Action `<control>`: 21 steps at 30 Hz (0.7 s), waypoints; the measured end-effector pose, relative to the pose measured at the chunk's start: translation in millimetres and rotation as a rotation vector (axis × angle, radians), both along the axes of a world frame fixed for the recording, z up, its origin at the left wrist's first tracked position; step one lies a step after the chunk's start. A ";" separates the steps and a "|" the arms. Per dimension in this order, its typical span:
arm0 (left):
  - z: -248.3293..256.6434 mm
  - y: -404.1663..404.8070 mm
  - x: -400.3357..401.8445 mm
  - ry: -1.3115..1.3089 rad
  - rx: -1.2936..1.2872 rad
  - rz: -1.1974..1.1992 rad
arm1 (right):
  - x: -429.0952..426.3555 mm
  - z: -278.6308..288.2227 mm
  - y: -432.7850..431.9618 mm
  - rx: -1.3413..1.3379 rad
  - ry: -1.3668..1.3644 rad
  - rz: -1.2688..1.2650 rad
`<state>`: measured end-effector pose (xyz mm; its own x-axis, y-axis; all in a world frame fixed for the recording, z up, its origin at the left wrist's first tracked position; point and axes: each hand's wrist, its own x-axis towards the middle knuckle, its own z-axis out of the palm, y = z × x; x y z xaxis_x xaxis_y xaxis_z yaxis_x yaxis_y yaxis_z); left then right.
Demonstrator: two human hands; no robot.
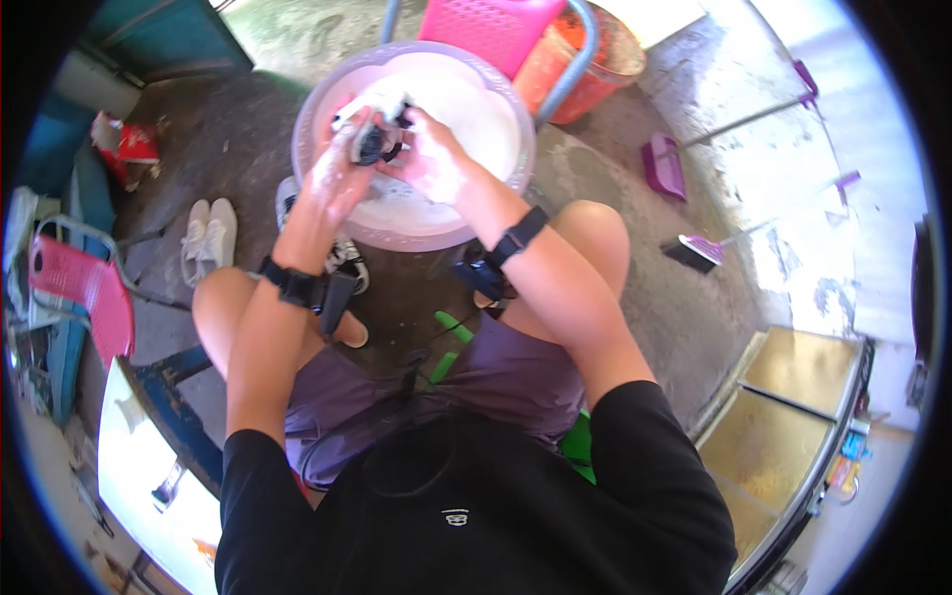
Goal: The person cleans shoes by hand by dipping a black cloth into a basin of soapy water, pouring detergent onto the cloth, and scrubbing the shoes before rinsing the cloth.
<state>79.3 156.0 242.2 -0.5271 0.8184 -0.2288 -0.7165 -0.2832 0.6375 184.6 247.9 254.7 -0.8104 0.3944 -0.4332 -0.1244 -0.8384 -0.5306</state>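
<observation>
Both of my hands are over a round, pale translucent plastic basin [487,223] filled with whitish, foamy water. Between them is a wet black-and-white item [370,143], apparently a shoe, though fingers and glare hide much of its shape. My left hand [338,167] grips its near left side, with foam on the skin. My right hand [435,160] holds it from the right with bent fingers, also wet with suds. Below the basin's left edge, a black-and-white sneaker [349,264] rests on the floor, partly covered by my left forearm.
A pink chair [483,26] and an orange bucket [576,97] stand beyond the basin. White shoes [210,238] lie to the left, near another pink chair [82,286]. At right are a purple dustpan [663,167] and broom [695,251]. A white-topped table [137,454] is close on my left.
</observation>
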 end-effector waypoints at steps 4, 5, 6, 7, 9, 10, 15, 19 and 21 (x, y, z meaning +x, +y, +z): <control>22.9 2.4 12.4 0.380 -0.243 -0.022 | 6.0 4.7 21.8 0.245 0.004 -0.216; 22.7 1.6 13.3 0.545 -0.336 -0.078 | 7.6 10.3 20.5 0.396 -0.073 -0.319; 28.9 -0.6 14.6 0.642 -0.541 -0.182 | 6.9 14.7 16.7 0.543 -0.145 -0.417; 27.0 -1.3 15.2 0.648 -0.539 -0.182 | 5.8 15.8 13.4 0.544 -0.140 -0.421; 14.4 -1.7 14.0 0.584 -0.522 -0.191 | 0.5 18.3 5.2 0.685 -0.081 -0.528; 7.2 0.2 12.5 0.556 -0.506 -0.196 | 0.7 18.1 0.1 0.690 -0.086 -0.530; -3.3 7.3 13.3 0.369 -0.321 -0.022 | 6.0 21.8 -34.7 1.626 -0.292 -0.293; -16.8 4.1 3.8 0.470 -0.179 0.082 | 1.5 18.9 -40.3 1.773 -0.180 -0.397; -20.3 2.9 7.6 0.551 -0.300 0.043 | -2.3 25.4 -19.2 1.646 -0.385 -0.327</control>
<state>86.9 158.9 222.0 -0.6642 0.7362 -0.1300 -0.2518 -0.0565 0.9661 182.3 228.7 280.1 -0.5669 0.7031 0.4293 0.1644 0.6073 -0.7773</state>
